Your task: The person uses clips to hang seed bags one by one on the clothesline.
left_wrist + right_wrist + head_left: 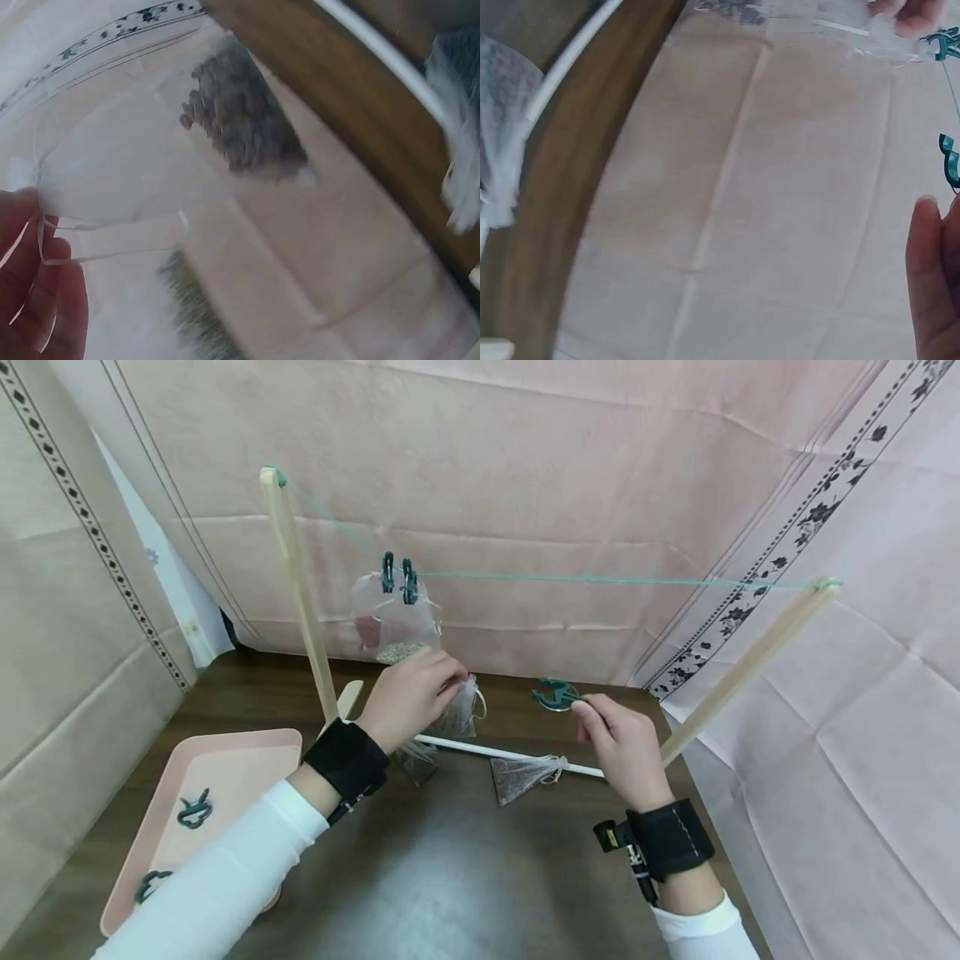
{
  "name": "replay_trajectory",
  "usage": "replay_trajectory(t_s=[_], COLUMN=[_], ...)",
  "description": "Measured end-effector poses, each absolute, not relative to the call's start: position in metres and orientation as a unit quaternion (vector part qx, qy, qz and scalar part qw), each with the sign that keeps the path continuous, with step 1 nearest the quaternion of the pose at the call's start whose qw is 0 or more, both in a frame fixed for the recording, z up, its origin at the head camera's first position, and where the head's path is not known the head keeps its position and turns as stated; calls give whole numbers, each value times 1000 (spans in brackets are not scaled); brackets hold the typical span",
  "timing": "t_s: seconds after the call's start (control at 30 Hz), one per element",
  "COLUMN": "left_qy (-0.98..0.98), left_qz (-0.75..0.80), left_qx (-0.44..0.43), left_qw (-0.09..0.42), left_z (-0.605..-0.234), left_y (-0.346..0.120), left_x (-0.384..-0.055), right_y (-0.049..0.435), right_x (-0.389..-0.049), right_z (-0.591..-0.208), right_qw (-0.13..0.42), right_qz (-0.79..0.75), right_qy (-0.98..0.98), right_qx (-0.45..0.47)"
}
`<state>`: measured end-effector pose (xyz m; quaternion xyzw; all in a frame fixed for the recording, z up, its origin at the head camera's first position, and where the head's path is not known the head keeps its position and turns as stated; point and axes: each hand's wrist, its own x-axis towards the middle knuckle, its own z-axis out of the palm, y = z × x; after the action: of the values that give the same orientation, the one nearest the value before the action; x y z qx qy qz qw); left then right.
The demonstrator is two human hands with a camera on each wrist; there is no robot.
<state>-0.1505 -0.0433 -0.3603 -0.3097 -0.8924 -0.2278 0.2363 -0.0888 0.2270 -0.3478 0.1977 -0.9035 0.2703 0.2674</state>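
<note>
My left hand (pixel 416 697) pinches the top of a sheer drawstring bag (pixel 247 112) with dark brown pieces in its bottom; the bag's loose string loops past the fingers. To the right, my right hand (pixel 622 747) grips a dark green clothespin (pixel 557 696) by its handles, its curved prongs pointing left. Two more sheer bags hang from a turquoise line (pixel 555 577) by green clothespins (pixel 409 583). The front hanging bag (pixel 408 631) holds pale greenish bits; the one behind (pixel 367 631) holds something reddish. The held bag hangs below and right of these.
Wooden posts (pixel 300 585) at left and right carry the line. A white rod (pixel 480 748) runs low between them. Sheer bags with dark contents (pixel 521 778) lie on the brown table (pixel 420 877) by the rod. A pink tray (pixel 247 760) at left holds green clothespins (pixel 195 810).
</note>
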Motion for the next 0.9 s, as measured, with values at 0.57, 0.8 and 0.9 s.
replay_trajectory(t_s=[0.57, 0.8, 0.9], left_qy=[-853, -845, -851], left_qz=[-180, -134, -108], left_qx=[-356, -347, -351], left_qw=[338, 383, 375], left_z=[-282, -261, -255], left_y=[-62, -60, -58], left_x=[-148, -161, -164], right_y=[181, 181, 178], right_x=[-118, -134, -140], right_z=[-265, -243, -236], right_qw=[309, 328, 334], right_qz=[186, 111, 92], right_qy=[-878, -865, -858], right_qx=[316, 363, 379])
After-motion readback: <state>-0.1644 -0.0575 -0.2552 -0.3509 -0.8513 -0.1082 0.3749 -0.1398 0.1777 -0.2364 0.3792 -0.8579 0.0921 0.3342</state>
